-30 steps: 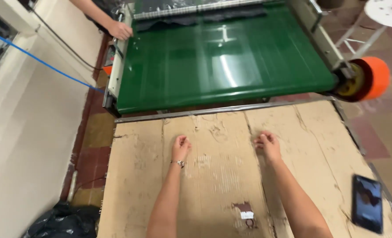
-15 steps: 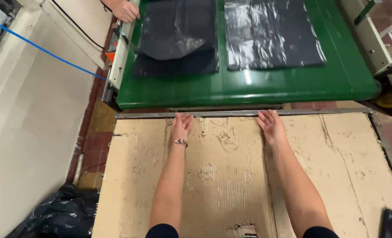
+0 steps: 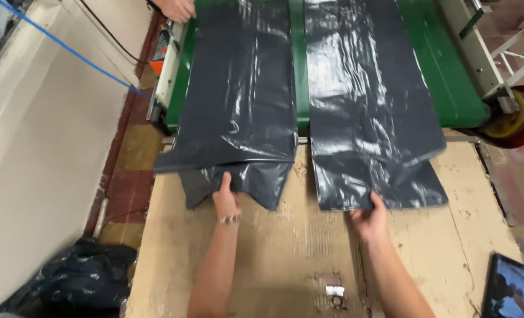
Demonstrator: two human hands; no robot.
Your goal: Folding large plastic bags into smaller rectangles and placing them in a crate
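Two stacks of dark grey plastic bags lie across the green conveyor belt (image 3: pixel 445 88) and spill onto a cardboard-covered table (image 3: pixel 285 259). My left hand (image 3: pixel 226 199) rests with its fingers on the lower edge of the left bag stack (image 3: pixel 238 118). At the bottom edge of the right bag stack (image 3: pixel 368 118), my right hand (image 3: pixel 369 217) touches the plastic with its fingers under the rim. Whether either hand pinches the plastic is not clear.
Another person's hand (image 3: pixel 176 9) rests at the machine's far left corner. An orange wheel (image 3: pixel 518 118) sits at the machine's right end. A phone (image 3: pixel 506 285) lies on the cardboard at lower right. A black bag heap (image 3: pixel 67 280) is on the floor at left.
The dark bags have travelled down the belt toward me and now overhang the cardboard. Both my hands have drawn back from the belt edge and now touch the bags' lower edges.
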